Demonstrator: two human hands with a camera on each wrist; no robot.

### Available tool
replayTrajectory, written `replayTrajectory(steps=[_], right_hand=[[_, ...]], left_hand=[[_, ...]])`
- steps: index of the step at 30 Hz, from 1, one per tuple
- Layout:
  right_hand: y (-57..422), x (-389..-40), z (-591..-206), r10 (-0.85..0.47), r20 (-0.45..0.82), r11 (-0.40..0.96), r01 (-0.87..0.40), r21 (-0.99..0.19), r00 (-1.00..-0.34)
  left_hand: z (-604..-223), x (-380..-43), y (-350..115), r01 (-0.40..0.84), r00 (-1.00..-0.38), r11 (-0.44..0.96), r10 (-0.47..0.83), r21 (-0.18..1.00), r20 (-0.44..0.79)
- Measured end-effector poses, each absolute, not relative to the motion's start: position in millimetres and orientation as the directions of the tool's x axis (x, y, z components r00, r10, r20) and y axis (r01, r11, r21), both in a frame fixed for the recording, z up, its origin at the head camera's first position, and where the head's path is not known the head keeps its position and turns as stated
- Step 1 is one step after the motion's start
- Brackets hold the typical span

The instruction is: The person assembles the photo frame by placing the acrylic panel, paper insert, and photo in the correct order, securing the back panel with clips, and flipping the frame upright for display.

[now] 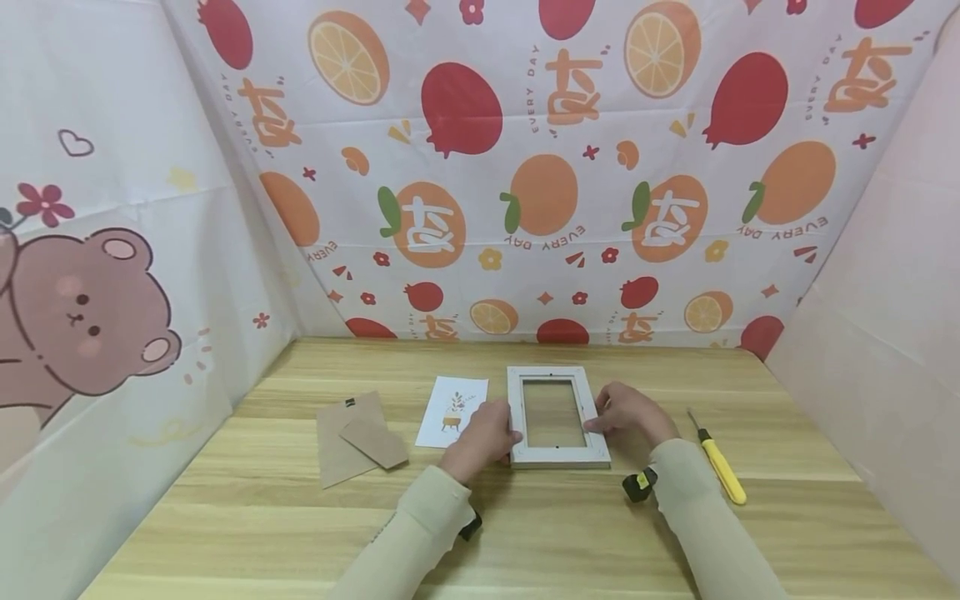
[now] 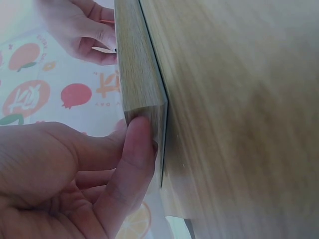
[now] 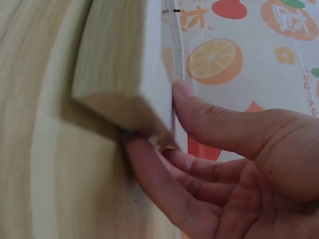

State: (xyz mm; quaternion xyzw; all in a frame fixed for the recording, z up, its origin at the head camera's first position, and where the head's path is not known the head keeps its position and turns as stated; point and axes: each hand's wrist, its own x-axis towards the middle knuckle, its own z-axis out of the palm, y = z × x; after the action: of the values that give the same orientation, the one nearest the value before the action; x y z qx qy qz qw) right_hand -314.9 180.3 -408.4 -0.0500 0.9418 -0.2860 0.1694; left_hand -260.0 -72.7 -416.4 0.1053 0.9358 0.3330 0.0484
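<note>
A white rectangular picture frame (image 1: 558, 456) lies close over the table, its recessed back facing up and the tabletop's grain showing through the opening. My left hand (image 1: 486, 433) grips its left side, thumb on top. On the opposite side my right hand (image 1: 633, 412) pinches the frame's edge between thumb and fingers. The left wrist view shows the frame's wood-grained outer side (image 2: 137, 59) with my left fingers (image 2: 137, 144) at its corner. In the right wrist view, my right thumb (image 3: 209, 117) presses the upper face while the fingertips reach under the edge.
Left of the frame lies a white card (image 1: 433, 408) with a potted plant picture. Farther left, a brown backing board (image 1: 337, 446) lies under a smaller brown board piece (image 1: 384, 446). A yellow-handled screwdriver (image 1: 723, 471) lies right of my right hand. Printed cloth (image 1: 465, 208) walls the table.
</note>
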Motion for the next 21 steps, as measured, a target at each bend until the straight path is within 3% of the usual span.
replayTrajectory(steps=[9,21], right_hand=[[190.5,-319.0,-418.0,-0.297,-0.290,0.776,-0.053,-0.629,-0.910],[189.7,-320.4,-421.0,-0.311,-0.332,0.721,0.007,-0.693,-0.890]], left_hand=[[-417.4,-260.1,-72.2,0.179,-0.972,0.765,0.234,0.619,-0.009],[-416.9,-260.9,-72.3,0.171,-0.972,0.767,0.235,0.619,-0.023]])
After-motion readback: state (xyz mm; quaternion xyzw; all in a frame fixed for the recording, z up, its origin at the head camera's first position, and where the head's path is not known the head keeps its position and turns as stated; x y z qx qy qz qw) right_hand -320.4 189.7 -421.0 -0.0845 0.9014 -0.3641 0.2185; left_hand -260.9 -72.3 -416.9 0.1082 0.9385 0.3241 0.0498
